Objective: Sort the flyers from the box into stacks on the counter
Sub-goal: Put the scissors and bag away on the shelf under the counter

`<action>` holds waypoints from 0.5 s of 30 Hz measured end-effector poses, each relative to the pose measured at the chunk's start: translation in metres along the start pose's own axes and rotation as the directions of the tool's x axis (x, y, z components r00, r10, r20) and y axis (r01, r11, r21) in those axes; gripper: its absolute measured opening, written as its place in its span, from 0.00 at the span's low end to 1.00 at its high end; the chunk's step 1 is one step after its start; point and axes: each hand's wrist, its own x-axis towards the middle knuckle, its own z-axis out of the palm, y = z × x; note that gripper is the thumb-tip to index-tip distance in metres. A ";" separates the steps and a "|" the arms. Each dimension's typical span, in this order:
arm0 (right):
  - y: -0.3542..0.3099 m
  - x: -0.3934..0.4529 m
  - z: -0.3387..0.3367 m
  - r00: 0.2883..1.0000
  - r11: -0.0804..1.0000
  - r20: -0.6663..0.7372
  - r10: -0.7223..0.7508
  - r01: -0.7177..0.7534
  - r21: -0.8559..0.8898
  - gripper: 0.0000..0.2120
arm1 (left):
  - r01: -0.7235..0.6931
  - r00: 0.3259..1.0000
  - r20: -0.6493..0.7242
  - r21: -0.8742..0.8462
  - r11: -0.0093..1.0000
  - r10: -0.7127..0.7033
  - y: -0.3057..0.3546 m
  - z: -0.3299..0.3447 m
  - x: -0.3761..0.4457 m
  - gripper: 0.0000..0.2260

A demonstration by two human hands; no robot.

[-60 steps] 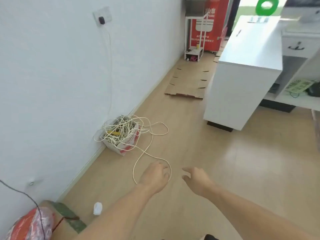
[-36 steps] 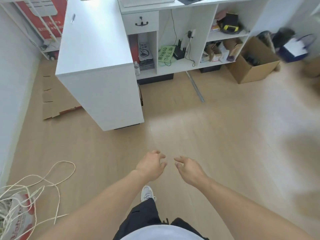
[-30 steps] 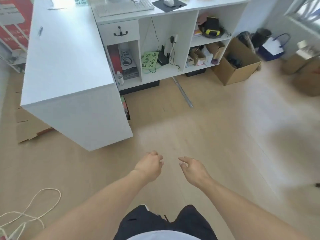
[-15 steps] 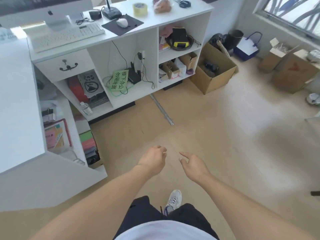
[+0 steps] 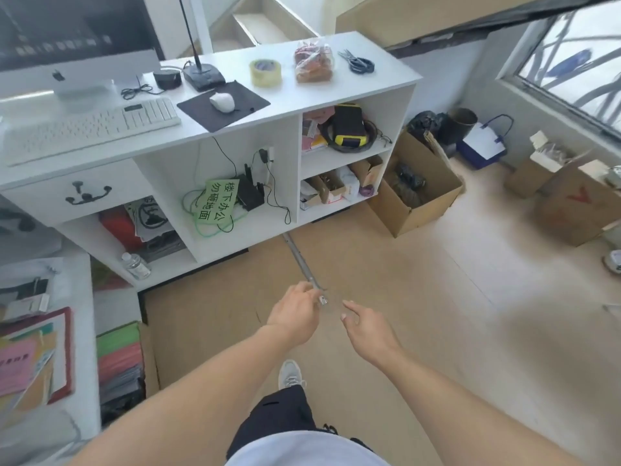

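white desk (image 5: 302,105) nearer than before, left hand (image 5: 295,314) and right hand (image 5: 366,327) loosely curled, both empty

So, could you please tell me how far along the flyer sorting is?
Nothing looks done: no stacks show on the white counter. Both hands, left and right, are empty above the floor. Left: fetching flyers, perhaps the coloured paper at lower left, and sorting them.
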 end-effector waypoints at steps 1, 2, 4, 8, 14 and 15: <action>-0.004 0.020 -0.009 1.000 1.000 -0.003 0.004 -0.004 -0.001 0.21 | 0.002 1.000 0.008 0.003 1.000 -0.002 -0.003 -0.008 0.021 0.18; -0.008 0.040 -0.019 1.000 1.000 -0.011 0.009 -0.009 0.003 0.21 | 0.005 1.000 0.012 0.006 1.000 -0.005 -0.004 -0.016 0.042 0.18; -0.016 0.075 -0.039 1.000 1.000 -0.027 0.014 -0.013 0.010 0.21 | 0.010 1.000 0.005 0.014 1.000 -0.010 -0.005 -0.034 0.082 0.18; -0.031 0.135 -0.077 0.999 0.998 -0.035 0.025 -0.023 0.051 0.21 | 0.003 1.000 -0.009 -0.008 1.000 -0.003 0.004 -0.070 0.151 0.18; -0.029 0.228 -0.115 1.000 1.000 0.017 -0.002 0.001 0.026 0.20 | 0.016 1.000 -0.015 -0.007 1.000 -0.016 0.021 -0.091 0.246 0.18; -0.027 0.249 -0.125 0.999 1.000 0.025 -0.023 0.022 0.014 0.21 | 0.028 0.999 -0.020 -0.007 1.000 -0.029 0.025 -0.094 0.265 0.17</action>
